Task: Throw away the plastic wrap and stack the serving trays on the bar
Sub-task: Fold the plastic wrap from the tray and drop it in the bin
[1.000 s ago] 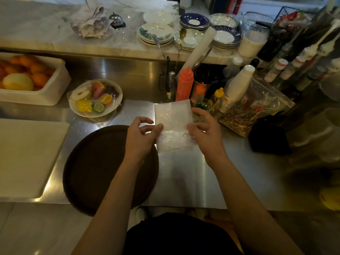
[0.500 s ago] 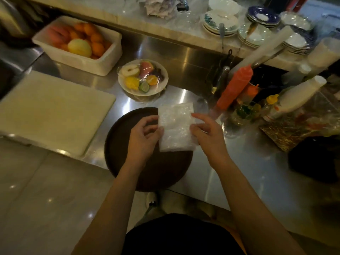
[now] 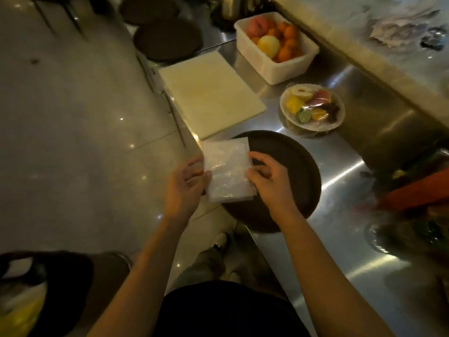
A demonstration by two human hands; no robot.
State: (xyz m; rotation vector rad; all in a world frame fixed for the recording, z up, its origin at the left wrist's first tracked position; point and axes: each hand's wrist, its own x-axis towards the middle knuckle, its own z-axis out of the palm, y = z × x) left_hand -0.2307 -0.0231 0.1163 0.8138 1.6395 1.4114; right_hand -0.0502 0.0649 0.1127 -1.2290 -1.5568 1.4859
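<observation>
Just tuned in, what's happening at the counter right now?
A person holds a folded piece of plastic wrap in both hands, the left hand on its left edge and the right hand on its right. It has not been thrown away yet. Beneath it, a dark round serving tray lies on the steel counter, overhanging the edge. Two more dark trays lie further along, past the cutting board. A wrapped plate of cut fruit sits by the fruit tub.
</observation>
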